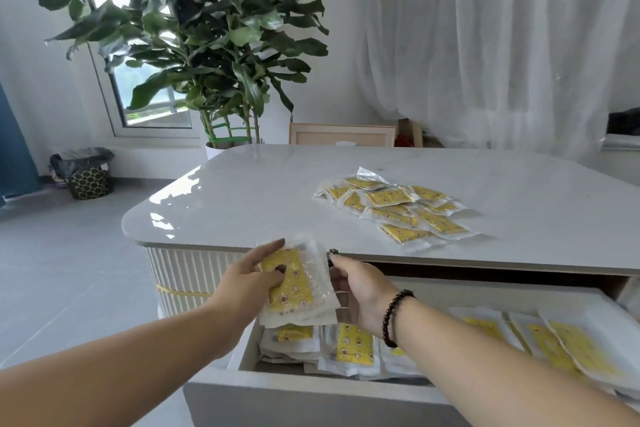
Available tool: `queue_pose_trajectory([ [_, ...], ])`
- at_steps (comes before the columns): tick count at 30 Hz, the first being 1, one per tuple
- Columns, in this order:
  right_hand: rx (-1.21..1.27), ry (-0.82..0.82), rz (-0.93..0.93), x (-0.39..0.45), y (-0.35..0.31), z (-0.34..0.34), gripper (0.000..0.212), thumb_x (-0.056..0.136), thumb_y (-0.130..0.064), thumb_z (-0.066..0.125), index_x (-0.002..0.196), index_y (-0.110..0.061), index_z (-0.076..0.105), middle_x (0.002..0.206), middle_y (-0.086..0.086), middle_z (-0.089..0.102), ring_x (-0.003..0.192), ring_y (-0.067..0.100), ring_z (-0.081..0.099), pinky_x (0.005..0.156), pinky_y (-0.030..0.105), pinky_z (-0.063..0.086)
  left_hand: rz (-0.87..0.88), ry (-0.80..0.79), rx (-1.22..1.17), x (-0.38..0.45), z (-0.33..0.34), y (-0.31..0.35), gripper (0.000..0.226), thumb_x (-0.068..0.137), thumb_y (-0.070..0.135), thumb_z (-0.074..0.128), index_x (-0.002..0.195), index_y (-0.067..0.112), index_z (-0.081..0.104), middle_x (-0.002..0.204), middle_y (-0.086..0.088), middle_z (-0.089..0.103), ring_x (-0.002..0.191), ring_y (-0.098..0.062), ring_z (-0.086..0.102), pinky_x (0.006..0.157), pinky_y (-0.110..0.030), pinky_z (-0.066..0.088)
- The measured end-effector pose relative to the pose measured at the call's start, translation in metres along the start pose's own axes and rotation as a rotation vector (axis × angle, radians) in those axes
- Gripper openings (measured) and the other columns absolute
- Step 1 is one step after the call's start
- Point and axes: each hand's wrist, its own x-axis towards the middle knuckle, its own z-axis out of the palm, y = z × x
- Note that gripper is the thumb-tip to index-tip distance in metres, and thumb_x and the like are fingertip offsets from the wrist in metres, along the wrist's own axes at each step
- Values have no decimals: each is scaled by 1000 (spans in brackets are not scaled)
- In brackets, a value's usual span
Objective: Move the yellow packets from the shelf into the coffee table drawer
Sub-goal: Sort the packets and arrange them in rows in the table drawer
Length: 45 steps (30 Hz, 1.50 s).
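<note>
A small stack of yellow packets [297,284] in clear wrappers hangs above the left end of the open coffee table drawer [311,399]. My left hand [251,277] grips the stack from the left, thumb on its printed face. My right hand [360,291], with a dark bead bracelet on the wrist, holds the stack's right edge with curled fingers. Inside the drawer lie several more yellow packets [353,345], and others [571,347] at its right end. A loose heap of yellow packets [398,210] lies on the white table top [249,198].
A tall potted plant [207,45] stands behind the table's far left corner. A lined waste bin [86,172] sits on the grey floor at the left. A wooden frame [341,135] leans behind the table, before white curtains [485,45].
</note>
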Motion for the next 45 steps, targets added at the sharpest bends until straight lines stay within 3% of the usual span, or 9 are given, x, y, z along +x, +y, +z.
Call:
queue_pose_trajectory([
  [4,-129,-20,-61,-21,-3,-17,17,86,-16,68,96,-2,65,93,15,70,79,27,68,85,48,56,-21,-40,18,-8,23,9,76,90,-1,60,145,43,33,102,-9,62,98,-36,67,90,-51,53],
  [7,-253,-3,-62,-35,-13,-32,38,82,-11,73,115,2,60,108,17,69,88,26,68,74,38,59,-49,-70,111,-6,44,22,83,88,2,63,151,38,22,88,0,61,97,-34,69,89,-48,55],
  [14,-734,149,-17,-47,-34,-107,59,68,-27,80,119,-8,56,103,10,67,79,20,62,59,26,50,-9,-213,418,8,85,11,60,91,15,59,144,33,38,99,-2,71,84,-17,68,67,-29,58],
  [20,-993,335,230,-42,-1,-174,27,77,-27,75,81,-15,52,77,2,51,60,15,48,48,18,40,113,-347,816,35,112,-12,29,93,14,45,112,24,64,101,8,69,93,-14,66,71,-25,56],
  [23,-970,454,289,-29,10,-197,52,78,-28,74,119,-7,51,110,9,59,92,21,60,75,28,54,178,-378,910,38,128,-34,32,91,11,41,106,31,62,101,7,67,92,-16,67,80,-33,57],
  [26,-900,499,312,-19,19,-211,69,79,-27,75,135,0,44,135,13,52,120,25,52,103,35,44,240,-434,952,41,139,-55,36,92,9,39,112,28,62,105,9,66,95,-9,63,78,-17,52],
  [30,-854,473,302,-10,29,-219,62,75,-24,79,125,1,53,125,12,58,114,25,56,102,38,46,265,-447,911,46,144,-59,38,91,4,40,113,23,65,103,11,66,90,-2,59,62,0,41],
  [36,-1061,438,272,-7,31,-211,36,74,-31,76,97,-8,61,91,5,61,80,19,60,61,23,47,251,-447,912,48,143,-63,37,91,2,40,111,21,65,98,12,63,86,-1,57,60,0,41],
  [45,-1490,438,241,-38,-3,-173,30,83,-35,66,70,-15,47,71,-1,53,60,15,53,48,22,42,326,-426,855,35,148,-31,35,90,3,41,108,23,64,95,14,64,81,4,57,59,-2,41],
])
